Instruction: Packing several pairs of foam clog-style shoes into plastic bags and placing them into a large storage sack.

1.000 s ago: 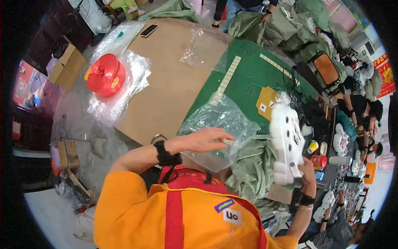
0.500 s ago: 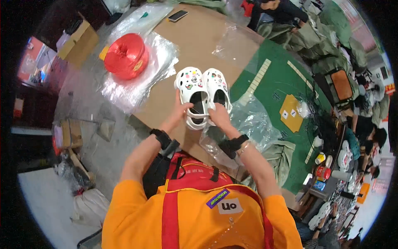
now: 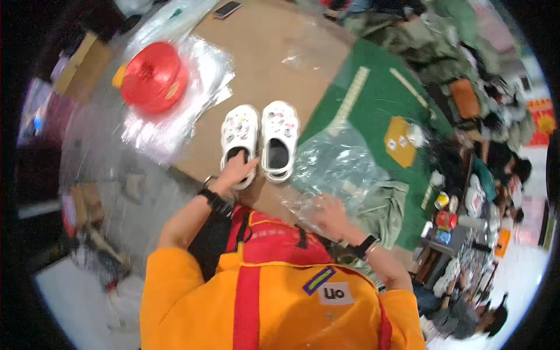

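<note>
Two white clogs with small colourful charms on their toes stand side by side, toes pointing away from me. My left hand [image 3: 236,169] is closed on the heel part of the left clog [image 3: 240,129], its fingers inside the opening. The right clog [image 3: 280,125] stands free of both hands, its heel strap at the near side. My right hand [image 3: 333,217] is over the near edge of a crumpled clear plastic bag [image 3: 335,163]. Its fingers look spread, though slightly blurred; whether they touch the bag is unclear.
Brown board [image 3: 265,52] lies under the clogs, with a green mat [image 3: 379,87] to the right. A red roll of plastic twine [image 3: 153,79] sits on shiny clear film at the left. A phone [image 3: 227,9] lies at the far edge. Grey-green cloth [image 3: 385,213] hangs beside my right hand.
The clogs have come down onto the board and moved apart slightly. My right hand has let go of the right clog and moved right and nearer, to the plastic bag.
</note>
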### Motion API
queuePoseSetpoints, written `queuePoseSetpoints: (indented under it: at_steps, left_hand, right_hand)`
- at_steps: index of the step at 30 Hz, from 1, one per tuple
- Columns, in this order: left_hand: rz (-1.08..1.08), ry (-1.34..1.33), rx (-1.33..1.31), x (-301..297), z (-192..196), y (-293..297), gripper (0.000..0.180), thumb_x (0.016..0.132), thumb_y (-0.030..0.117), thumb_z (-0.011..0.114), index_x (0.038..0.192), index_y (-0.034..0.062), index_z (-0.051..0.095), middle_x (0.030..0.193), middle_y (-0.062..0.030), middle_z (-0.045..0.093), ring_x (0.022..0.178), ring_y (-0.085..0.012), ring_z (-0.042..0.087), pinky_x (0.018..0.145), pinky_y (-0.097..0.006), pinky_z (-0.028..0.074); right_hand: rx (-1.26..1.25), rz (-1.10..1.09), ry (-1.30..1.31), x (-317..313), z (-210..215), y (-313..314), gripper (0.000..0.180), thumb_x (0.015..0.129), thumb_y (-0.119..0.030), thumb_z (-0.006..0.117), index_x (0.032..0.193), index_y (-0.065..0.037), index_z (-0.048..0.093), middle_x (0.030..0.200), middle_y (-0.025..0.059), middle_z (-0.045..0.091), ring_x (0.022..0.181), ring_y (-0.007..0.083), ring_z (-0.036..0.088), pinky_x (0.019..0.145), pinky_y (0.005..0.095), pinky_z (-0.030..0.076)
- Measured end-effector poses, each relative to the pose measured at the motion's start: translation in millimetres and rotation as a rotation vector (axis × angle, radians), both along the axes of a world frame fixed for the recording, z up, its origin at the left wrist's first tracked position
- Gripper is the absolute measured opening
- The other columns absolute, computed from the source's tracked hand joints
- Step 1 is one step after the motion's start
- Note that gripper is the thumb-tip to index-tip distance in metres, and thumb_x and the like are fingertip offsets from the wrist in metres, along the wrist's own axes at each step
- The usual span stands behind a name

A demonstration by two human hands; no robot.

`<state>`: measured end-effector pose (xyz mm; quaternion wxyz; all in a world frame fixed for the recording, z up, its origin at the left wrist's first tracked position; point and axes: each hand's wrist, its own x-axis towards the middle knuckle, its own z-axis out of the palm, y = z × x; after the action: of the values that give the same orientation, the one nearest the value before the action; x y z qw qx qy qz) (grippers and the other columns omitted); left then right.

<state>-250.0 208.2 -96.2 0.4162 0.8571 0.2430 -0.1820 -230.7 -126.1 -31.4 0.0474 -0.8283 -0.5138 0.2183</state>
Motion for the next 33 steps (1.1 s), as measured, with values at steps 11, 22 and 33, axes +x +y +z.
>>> queuePoseSetpoints:
  at_steps: [11,22,33]
  left_hand:
    - [0.299,-0.031,0.31,37.9,-27.9,-59.3,0.058,0.072,0.04,0.059,0.095,-0.0118,0.045,0.095,-0.0289,0.052,0.089,-0.0401,0.052,0.076,-0.042,0.042]
    - [0.293,-0.238,-0.136,13.2,-35.7,-6.6,0.026,0.075,0.012,0.057,0.091,-0.006,0.046,0.088,-0.0171,0.056,0.084,-0.0301,0.055,0.074,-0.037,0.042]
    - [0.225,-0.048,-1.127,-19.2,63.5,1.1,0.039,0.083,0.013,0.05,0.119,0.0025,0.041,0.112,-0.0096,0.051,0.099,-0.0188,0.052,0.083,-0.032,0.045]
  right_hand:
    - [-0.083,-0.586,-0.296,-49.8,-39.1,-51.9,0.024,0.071,-0.018,0.052,0.094,-0.018,0.06,0.131,0.0128,0.027,0.12,0.0342,0.026,0.087,0.0609,0.023]
    - [0.059,-0.973,0.008,-11.7,-5.3,-66.8,0.038,0.074,-0.011,0.046,0.112,-0.01,0.044,0.119,0.0138,0.043,0.085,0.0281,0.056,0.067,0.0398,0.045]
    - [0.287,-0.727,-0.184,87.3,48.5,-67.7,0.041,0.069,-0.003,0.042,0.109,-0.008,0.048,0.113,0.011,0.05,0.094,0.0312,0.052,0.079,0.0391,0.042]
